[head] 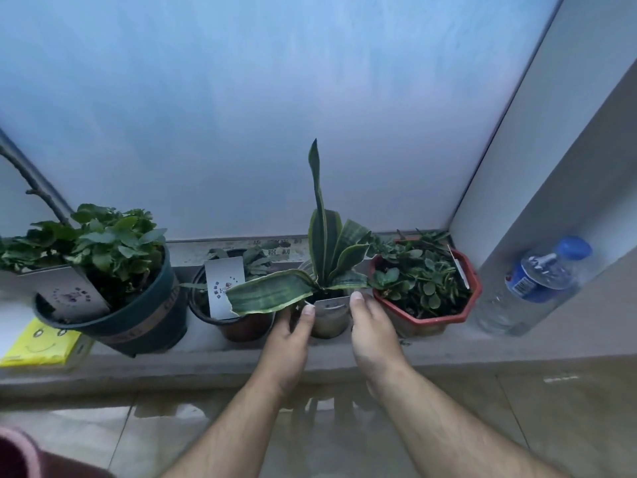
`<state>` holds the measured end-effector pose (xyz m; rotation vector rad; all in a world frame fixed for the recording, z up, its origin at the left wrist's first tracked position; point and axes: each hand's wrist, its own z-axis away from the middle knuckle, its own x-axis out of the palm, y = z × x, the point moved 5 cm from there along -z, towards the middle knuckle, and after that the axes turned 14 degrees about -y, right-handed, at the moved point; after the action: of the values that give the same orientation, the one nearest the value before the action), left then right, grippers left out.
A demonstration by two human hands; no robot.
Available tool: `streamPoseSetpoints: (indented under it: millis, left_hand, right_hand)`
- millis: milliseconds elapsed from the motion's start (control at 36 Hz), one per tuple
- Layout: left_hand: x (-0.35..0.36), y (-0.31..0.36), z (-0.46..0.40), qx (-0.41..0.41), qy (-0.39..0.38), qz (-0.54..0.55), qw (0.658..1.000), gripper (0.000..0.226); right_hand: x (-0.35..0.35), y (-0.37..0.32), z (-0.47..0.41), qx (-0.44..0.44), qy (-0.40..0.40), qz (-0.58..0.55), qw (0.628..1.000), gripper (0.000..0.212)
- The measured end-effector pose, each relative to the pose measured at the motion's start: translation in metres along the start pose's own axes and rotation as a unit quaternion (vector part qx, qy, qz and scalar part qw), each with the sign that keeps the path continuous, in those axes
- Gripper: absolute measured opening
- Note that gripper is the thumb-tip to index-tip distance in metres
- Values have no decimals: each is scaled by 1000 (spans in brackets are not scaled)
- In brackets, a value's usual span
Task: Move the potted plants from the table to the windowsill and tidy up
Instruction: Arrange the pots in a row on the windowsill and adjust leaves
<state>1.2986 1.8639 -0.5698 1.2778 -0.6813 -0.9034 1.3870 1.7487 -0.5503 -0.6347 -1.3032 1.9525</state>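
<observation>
A snake plant in a small pale pot (329, 319) stands on the grey windowsill (213, 360) in front of the frosted window. My left hand (287, 343) grips the pot's left side and my right hand (370, 336) grips its right side, thumbs on the rim. To its left stands a small dark brown pot (238, 326) with a white tag, and further left a big dark green pot (138, 319) of leafy plant. Just right of the snake plant sits a red octagonal pot (427, 319) of succulents.
A clear water bottle with a blue cap (531, 291) leans at the sill's right end against the white wall. A yellow smiley-face packet (41, 343) lies at the far left on the sill. Tiled wall runs below the ledge.
</observation>
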Motion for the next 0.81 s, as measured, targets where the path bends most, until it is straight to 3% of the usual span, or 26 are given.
streamPoseSetpoints:
  millis: [111,167,389,556,694,806]
  left_hand:
    - [-1,0,2,4,-7,45,999,54]
    - [0,3,3,8,-8,36,999,52]
    - [-1,10,-1,10,-1,-1,1000,35]
    - [-1,6,3,0,11,-7,1000,40]
    - [5,-5,20,-46,51,52,996,51]
    - [22,-12,38,-43,88,42,994,20]
  right_hand:
    - [-1,2,-1,10,6,-61,998,57]
    - [-1,1,0,14,8,-71,997,56]
    - [-5,-3,4,-15,-15,2,1000,41]
    - [-6,-6,9,-22,-23,9,999,48]
    - [-12,-4,18,-12,-40,25,999,55]
    - [-27,-1,26,-5,-69,30,997,38]
